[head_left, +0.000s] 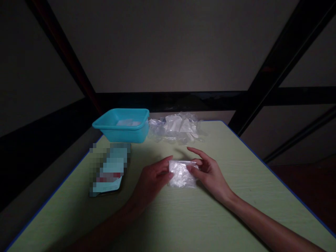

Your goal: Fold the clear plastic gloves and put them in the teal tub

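Note:
Between my hands, just above or on the tabletop, is a small, roughly square, shiny clear plastic packet (182, 176) with something whitish inside that I cannot make out. My left hand (154, 175) grips its left edge, the thumb at the front and the fingers behind. From the right, my right hand (211, 175) pinches the packet with its thumb on the front face, while the index finger is lifted away above it.
A turquoise plastic basin (122, 134) with white pieces inside stands at the table's back left. Beside it lies a heap of clear plastic bags (180, 126) with white contents. A phone-like slab (112, 168), partly pixelated, lies at left. The pale green table (236, 168) has blue edging; a wall rises behind it.

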`<action>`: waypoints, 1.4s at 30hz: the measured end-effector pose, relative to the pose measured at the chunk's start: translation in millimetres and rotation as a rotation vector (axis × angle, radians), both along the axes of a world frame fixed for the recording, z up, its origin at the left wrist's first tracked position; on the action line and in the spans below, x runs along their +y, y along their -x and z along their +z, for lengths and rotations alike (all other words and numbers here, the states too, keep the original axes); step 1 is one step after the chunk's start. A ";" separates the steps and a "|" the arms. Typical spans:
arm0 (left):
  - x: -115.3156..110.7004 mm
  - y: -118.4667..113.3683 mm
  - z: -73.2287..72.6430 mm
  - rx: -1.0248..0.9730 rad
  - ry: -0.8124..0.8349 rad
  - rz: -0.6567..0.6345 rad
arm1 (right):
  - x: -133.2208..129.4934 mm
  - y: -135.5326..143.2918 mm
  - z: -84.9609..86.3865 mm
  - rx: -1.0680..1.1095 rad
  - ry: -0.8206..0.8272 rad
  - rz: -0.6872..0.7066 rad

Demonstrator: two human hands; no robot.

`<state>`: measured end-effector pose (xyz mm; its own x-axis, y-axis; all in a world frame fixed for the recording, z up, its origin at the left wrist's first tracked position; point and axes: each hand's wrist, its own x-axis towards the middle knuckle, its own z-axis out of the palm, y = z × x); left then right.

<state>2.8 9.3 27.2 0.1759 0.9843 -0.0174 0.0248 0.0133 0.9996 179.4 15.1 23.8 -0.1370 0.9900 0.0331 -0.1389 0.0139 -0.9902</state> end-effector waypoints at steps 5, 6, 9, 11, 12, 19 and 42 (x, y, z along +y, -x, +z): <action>-0.9 -0.3 4.4 0.089 -0.063 0.026 | -2.8 -0.1 1.0 -0.025 -0.054 0.006; -1.1 -0.3 4.8 0.079 -0.061 0.026 | -2.9 -0.5 1.4 -0.020 -0.062 0.028; -2.4 0.2 4.6 0.047 -0.022 0.037 | -1.7 -2.4 1.5 0.032 -0.099 0.120; -3.6 0.7 4.3 0.027 0.012 0.033 | 0.2 -3.7 0.0 0.093 -0.127 0.188; -4.1 1.0 4.2 0.019 0.028 0.025 | 1.1 -4.1 -1.1 0.124 -0.131 0.221; -3.7 1.2 8.0 0.032 0.073 0.034 | 2.1 -3.4 -4.3 0.142 -0.047 0.241; -1.4 3.3 4.9 0.065 0.031 0.090 | 2.3 -4.4 1.7 -0.023 -0.150 0.212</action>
